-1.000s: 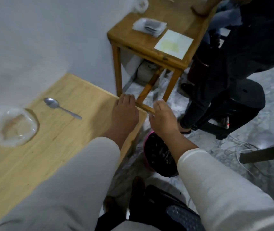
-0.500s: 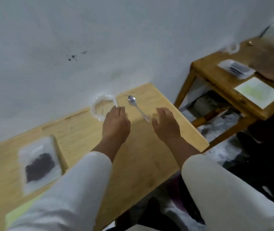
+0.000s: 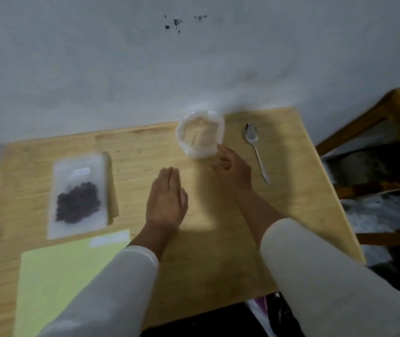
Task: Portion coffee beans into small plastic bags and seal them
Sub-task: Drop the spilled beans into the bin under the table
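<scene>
A clear plastic bag of dark coffee beans (image 3: 78, 194) lies flat on the left of the wooden table (image 3: 218, 251). At the back middle sits a clear plastic bowl (image 3: 200, 136), and a metal spoon (image 3: 256, 150) lies to its right. My left hand (image 3: 167, 201) hovers flat over the table's middle, fingers straight and together, holding nothing. My right hand (image 3: 231, 167) reaches toward the bowl's near right rim with fingers loosely spread; its fingertips are at the rim. The frame is blurred, so contact is unclear.
A pale green sheet (image 3: 65, 276) with a small white label lies at the near left. A white wall (image 3: 194, 64) rises directly behind the table. A second wooden table (image 3: 393, 110) stands to the right over a patterned floor.
The view swung left from the neighbouring table and floor onto my own table. Both hands left the table's corner and came over the top; the right one now reaches to the bowl.
</scene>
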Available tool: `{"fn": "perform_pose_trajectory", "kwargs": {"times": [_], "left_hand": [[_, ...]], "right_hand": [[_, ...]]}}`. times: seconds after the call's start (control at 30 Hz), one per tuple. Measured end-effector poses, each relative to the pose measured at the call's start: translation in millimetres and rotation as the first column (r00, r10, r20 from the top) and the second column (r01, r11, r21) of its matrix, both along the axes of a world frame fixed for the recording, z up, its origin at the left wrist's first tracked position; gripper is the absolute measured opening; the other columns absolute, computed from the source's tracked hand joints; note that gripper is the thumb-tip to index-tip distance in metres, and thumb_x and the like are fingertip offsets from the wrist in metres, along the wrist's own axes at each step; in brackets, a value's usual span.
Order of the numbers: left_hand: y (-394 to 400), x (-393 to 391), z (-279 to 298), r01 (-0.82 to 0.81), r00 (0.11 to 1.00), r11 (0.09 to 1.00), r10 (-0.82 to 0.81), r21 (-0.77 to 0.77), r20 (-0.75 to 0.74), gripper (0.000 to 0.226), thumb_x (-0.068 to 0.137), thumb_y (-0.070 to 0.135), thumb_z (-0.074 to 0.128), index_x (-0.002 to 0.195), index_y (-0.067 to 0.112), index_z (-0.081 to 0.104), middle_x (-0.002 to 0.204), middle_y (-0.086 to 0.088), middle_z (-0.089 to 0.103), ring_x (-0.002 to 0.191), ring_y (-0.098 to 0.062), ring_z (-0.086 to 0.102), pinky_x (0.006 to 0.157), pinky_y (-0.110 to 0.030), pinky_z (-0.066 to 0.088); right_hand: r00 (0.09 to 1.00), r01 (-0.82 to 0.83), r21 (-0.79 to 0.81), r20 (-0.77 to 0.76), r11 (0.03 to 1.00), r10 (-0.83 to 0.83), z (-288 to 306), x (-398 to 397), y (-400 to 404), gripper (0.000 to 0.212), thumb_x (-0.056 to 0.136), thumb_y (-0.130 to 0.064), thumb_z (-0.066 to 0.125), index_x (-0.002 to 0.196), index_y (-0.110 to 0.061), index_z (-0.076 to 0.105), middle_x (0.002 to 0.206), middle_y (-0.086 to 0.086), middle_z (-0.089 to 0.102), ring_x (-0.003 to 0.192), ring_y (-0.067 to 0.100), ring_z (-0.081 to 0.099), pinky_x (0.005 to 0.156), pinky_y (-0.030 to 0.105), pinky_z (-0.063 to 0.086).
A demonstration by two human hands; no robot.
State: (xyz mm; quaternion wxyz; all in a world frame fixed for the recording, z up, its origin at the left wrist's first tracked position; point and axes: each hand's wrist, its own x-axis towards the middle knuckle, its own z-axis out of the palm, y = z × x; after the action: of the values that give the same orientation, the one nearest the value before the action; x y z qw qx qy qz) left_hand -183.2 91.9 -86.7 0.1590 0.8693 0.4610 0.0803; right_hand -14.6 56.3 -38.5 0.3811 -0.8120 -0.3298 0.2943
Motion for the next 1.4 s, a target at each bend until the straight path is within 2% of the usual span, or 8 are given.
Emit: {"fn": "perform_pose_trajectory", "kwargs": {"times": [0.2, 0.4, 0.67, 0.8, 0.9, 1.03, 1.23, 1.4], "left_hand": [[-4, 0, -12, -0.050, 0.998, 0.998, 0.051, -0.034, 0.021, 0.055, 0.093, 0.027, 0.029, 0.140, -0.003, 0.036, 0.147, -0.020, 0.035, 0.140, -0.030, 0.027, 0.115, -0.044, 0.020], [-3, 4, -12, -0.081, 0.995, 0.995, 0.084, -0.063, 0.045, 0.059, 0.093, 0.031, 0.025, 0.143, 0.001, 0.031, 0.151, -0.015, 0.030, 0.143, -0.025, 0.019, 0.116, -0.036, 0.006], [5, 0, -11, -0.016, 1.000, 0.997, 0.018, -0.073, 0.024, 0.060, 0.093, 0.031, 0.023, 0.143, 0.000, 0.030, 0.151, -0.017, 0.029, 0.143, -0.026, 0.018, 0.116, -0.038, 0.008], [7, 1, -7, 0.107, 0.994, 0.990, -0.104, -0.094, 0.043, 0.052, 0.096, 0.020, 0.041, 0.143, 0.000, 0.031, 0.150, -0.018, 0.030, 0.143, -0.029, 0.019, 0.117, -0.040, 0.013], [2, 12, -1, 0.205, 0.978, 0.972, -0.207, -0.115, 0.001, 0.053, 0.096, 0.023, 0.038, 0.143, 0.000, 0.030, 0.150, -0.017, 0.028, 0.142, -0.029, 0.020, 0.117, -0.041, 0.016], [-24, 31, 8, 0.369, 0.929, 0.919, -0.367, -0.138, 0.040, 0.062, 0.087, 0.029, 0.024, 0.134, -0.006, 0.042, 0.139, -0.025, 0.044, 0.134, -0.037, 0.036, 0.108, -0.049, 0.028], [-76, 75, 15, 0.596, 0.802, 0.792, -0.593, -0.134, 0.066, 0.067, 0.087, 0.036, 0.018, 0.141, 0.000, 0.034, 0.148, -0.019, 0.035, 0.140, -0.033, 0.025, 0.111, -0.048, 0.023], [-127, 117, 11, 0.732, 0.678, 0.666, -0.733, -0.140, 0.060, 0.063, 0.082, 0.030, 0.029, 0.132, -0.005, 0.046, 0.136, -0.024, 0.048, 0.127, -0.042, 0.044, 0.098, -0.057, 0.039]], "right_hand": [[0.999, -0.034, -0.001, -0.043, 0.999, 0.034, -18, 5, 25, 0.043, 0.083, -0.021, 0.067, 0.125, -0.029, 0.058, 0.103, 0.003, 0.063, 0.090, 0.011, 0.057, 0.085, 0.020, 0.045], [0.999, 0.008, 0.018, 0.031, 1.000, -0.008, -25, 8, 33, 0.026, 0.085, -0.017, 0.064, 0.110, -0.018, 0.068, 0.102, 0.004, 0.067, 0.090, 0.012, 0.060, 0.085, 0.022, 0.048], [0.986, 0.161, 0.052, -0.056, 0.986, -0.158, -21, -3, 26, 0.018, 0.084, -0.018, 0.066, 0.101, -0.013, 0.071, 0.093, -0.004, 0.067, 0.083, 0.005, 0.058, 0.067, 0.003, 0.041], [0.950, 0.311, 0.088, -0.066, 0.946, -0.306, -14, -8, 6, 0.015, 0.083, -0.019, 0.069, 0.096, -0.013, 0.072, 0.088, 0.003, 0.071, 0.080, 0.013, 0.065, 0.074, 0.021, 0.052], [0.901, 0.433, 0.118, -0.092, 0.894, -0.424, -6, -13, -21, 0.012, 0.081, -0.017, 0.070, 0.093, -0.014, 0.072, 0.086, 0.004, 0.071, 0.079, 0.016, 0.066, 0.076, 0.027, 0.055], [0.827, 0.562, 0.117, -0.099, 0.819, -0.553, 2, -16, -72, 0.011, 0.082, -0.021, 0.069, 0.092, -0.017, 0.072, 0.082, 0.001, 0.071, 0.078, 0.017, 0.067, 0.079, 0.034, 0.056], [0.592, 0.806, 0.135, -0.203, 0.577, -0.780, 13, -5, -153, 0.010, 0.084, -0.014, 0.066, 0.084, -0.023, 0.070, 0.072, -0.003, 0.068, 0.069, 0.017, 0.065, 0.077, 0.039, 0.057], [0.410, 0.911, 0.151, -0.217, 0.385, -0.886, 7, 6, -220, 0.010, 0.083, -0.010, 0.068, 0.092, -0.011, 0.072, 0.077, 0.006, 0.067, 0.074, 0.020, 0.063, 0.078, 0.034, 0.056]]}}
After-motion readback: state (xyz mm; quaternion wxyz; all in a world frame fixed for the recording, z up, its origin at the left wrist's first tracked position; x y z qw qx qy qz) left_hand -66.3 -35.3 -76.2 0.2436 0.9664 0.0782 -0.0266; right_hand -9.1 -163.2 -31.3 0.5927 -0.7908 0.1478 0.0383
